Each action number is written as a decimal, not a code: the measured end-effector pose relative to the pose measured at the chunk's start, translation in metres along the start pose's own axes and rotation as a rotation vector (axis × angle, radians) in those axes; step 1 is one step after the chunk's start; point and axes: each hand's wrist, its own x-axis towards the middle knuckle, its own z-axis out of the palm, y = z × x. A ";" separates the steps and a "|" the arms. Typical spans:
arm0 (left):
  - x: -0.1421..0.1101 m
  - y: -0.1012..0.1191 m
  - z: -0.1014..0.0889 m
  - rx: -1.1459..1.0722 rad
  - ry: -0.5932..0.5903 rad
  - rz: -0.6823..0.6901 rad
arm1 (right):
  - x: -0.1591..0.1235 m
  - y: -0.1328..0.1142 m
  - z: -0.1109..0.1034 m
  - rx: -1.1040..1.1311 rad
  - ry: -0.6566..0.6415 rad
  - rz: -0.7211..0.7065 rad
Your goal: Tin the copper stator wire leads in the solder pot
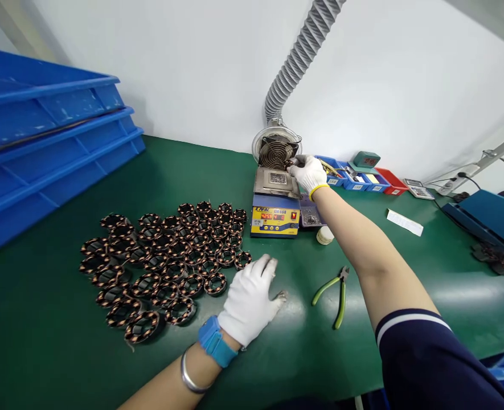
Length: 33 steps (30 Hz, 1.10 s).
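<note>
My left hand (250, 300), in a white glove with worn grey fingertips, lies on the green table with fingers and thumb apart, holding nothing. Just left of it stand rows of motor stators (179, 247), black rings with copper windings. My right hand (308, 172), also gloved, reaches out over the solder pot (275, 221), a blue and yellow unit with a lit red display. Its fingers pinch a small dark piece with coppery spots, seemingly a motor stator (289, 164), mostly hidden by the glove. Green-handled cutters (339, 291) lie open below my right forearm.
Behind the pot are a round fan guard (274, 154) and a grey exhaust hose (300, 57). Stacked blue crates (55, 148) stand left. Small blue bins (354, 179), a red bin (392, 181), a white round container (324, 235) and a paper strip (404, 222) lie right.
</note>
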 end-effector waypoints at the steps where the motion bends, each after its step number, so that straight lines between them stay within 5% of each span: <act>1: 0.001 -0.001 0.001 0.009 -0.019 -0.029 | 0.001 0.000 0.003 -0.037 0.016 -0.022; 11: 0.004 0.000 -0.001 0.023 -0.093 -0.153 | 0.004 0.004 0.027 -0.211 -0.010 -0.005; 18: 0.007 -0.002 -0.005 0.035 -0.173 -0.260 | -0.009 -0.010 -0.001 0.116 -0.009 0.045; 24: 0.007 -0.012 0.002 -0.071 -0.181 -0.230 | -0.109 0.006 -0.034 0.474 -0.415 0.222; 28: 0.006 -0.014 0.004 -0.169 -0.162 -0.194 | -0.185 0.032 -0.048 -0.001 -0.613 0.198; 33: 0.005 -0.001 -0.004 0.002 -0.121 -0.302 | -0.219 0.049 -0.054 -0.379 -0.596 0.188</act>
